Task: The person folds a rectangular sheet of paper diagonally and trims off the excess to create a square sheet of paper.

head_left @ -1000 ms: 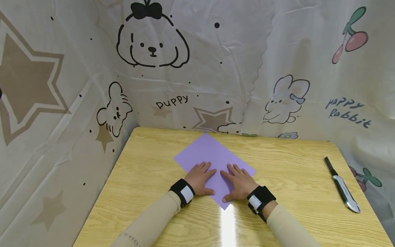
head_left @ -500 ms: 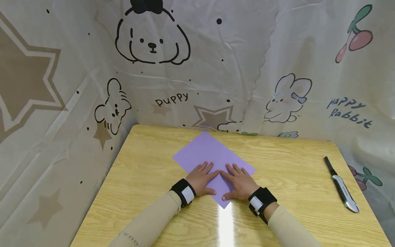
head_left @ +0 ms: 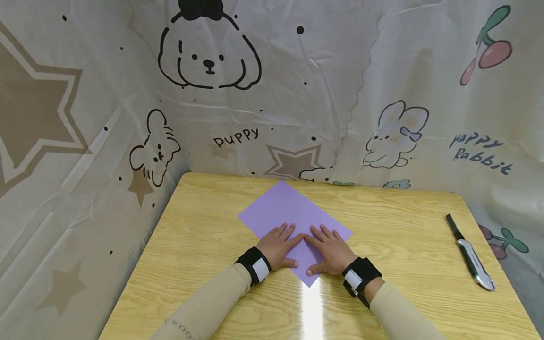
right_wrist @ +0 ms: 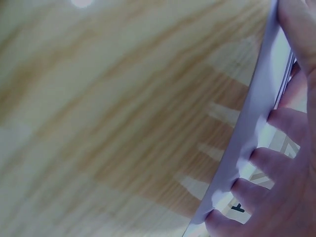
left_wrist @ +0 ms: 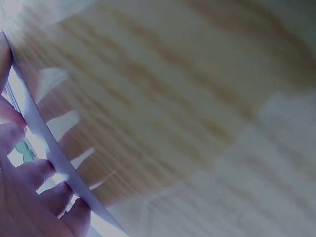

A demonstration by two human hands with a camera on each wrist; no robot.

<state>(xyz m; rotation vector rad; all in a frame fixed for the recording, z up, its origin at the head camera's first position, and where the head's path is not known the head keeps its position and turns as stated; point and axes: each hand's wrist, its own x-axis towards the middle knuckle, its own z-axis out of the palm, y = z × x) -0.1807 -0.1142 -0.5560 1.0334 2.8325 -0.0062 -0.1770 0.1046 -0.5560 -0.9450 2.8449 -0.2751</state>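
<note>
A sheet of purple paper (head_left: 284,205) lies flat on the wooden table, turned so one corner points toward the person. My left hand (head_left: 276,246) rests on its near left part with the fingers spread. On the near right part lies my right hand (head_left: 331,250), also spread out, its index fingertip right beside the left one. Both thumbs point inward near the front corner. In the left wrist view the left fingers (left_wrist: 61,197) press along the paper (left_wrist: 59,160); the right wrist view shows the right fingers (right_wrist: 266,163) likewise on the paper (right_wrist: 234,143).
A utility knife (head_left: 473,259) with a black and silver handle lies near the right edge of the wooden table (head_left: 204,212). Behind and to the left hangs a printed cloth (head_left: 272,104) with cartoon animals and stars. Light glares off the table's front.
The index fingertips have come closer together on the paper. The hands otherwise stay in place; the head view has shifted slightly.
</note>
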